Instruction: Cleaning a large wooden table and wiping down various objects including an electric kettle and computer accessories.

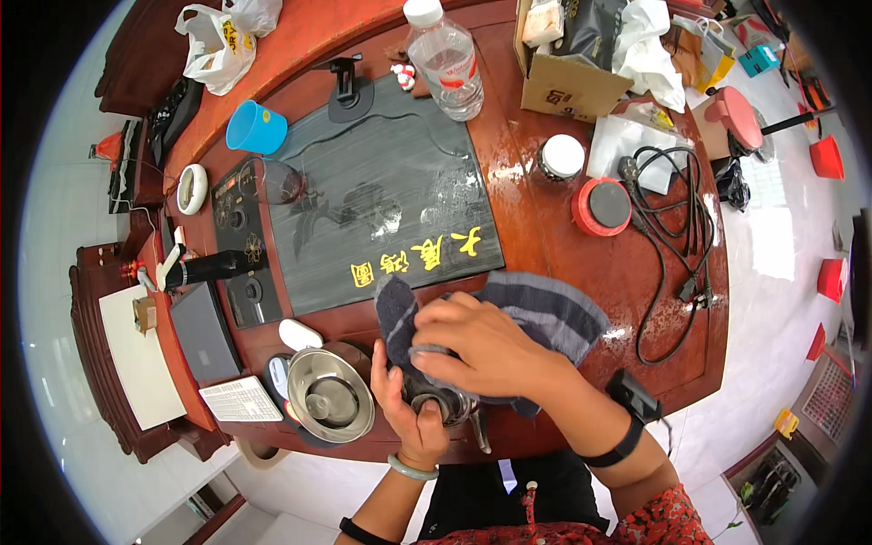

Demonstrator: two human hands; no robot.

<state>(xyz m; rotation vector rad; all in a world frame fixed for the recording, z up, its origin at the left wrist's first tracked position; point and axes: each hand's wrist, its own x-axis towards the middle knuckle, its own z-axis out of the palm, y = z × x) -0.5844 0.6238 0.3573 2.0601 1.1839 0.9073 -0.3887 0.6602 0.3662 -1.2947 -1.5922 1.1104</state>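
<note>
My left hand, with a bangle at the wrist, grips a shiny clear vessel, its thumb at the round opening. A narrow handle or spout sticks out from the vessel near the table's front edge. My right hand is closed on a grey striped towel and presses part of it against the vessel. The towel's rest spreads to the right, and one end stands up by my left fingers. Cloth and hands hide much of the vessel. Left of it, a steel bowl contains a clear glass piece.
Behind my hands lies a black tea tray bearing writing. A water bottle, blue cup and clear glass stand around it. To the right are a red-rimmed jar, white-lidded jar, black cables and cardboard box.
</note>
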